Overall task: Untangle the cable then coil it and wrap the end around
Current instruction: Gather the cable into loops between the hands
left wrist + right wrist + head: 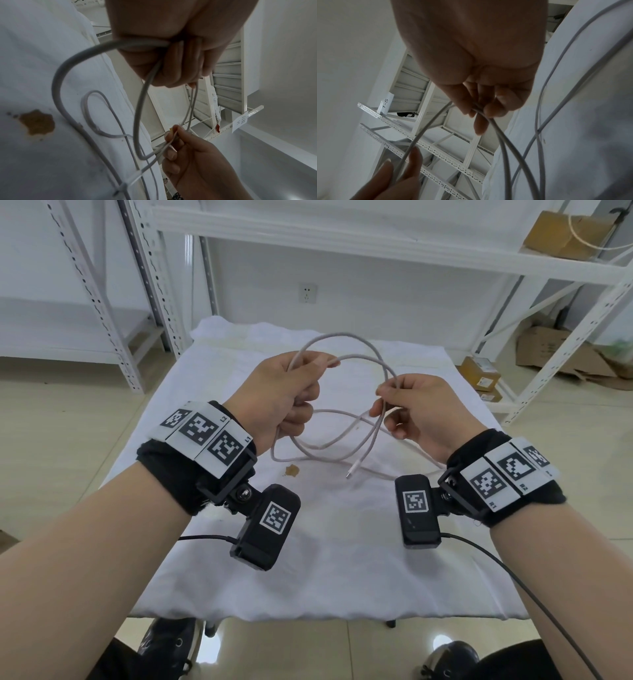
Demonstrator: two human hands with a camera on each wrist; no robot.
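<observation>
A long pale grey cable hangs in loose loops between both hands above the white-clothed table. My left hand is fisted around several strands; the left wrist view shows the cable running out of its curled fingers. My right hand pinches two strands between thumb and fingertips, the cable dropping away below them. Lower loops lie on the cloth, and the free plug end rests there near my right wrist.
White metal shelving stands behind and to both sides of the table, with cardboard boxes on the right shelves and floor. A brown stain marks the cloth. Black camera leads trail from the wrist cameras.
</observation>
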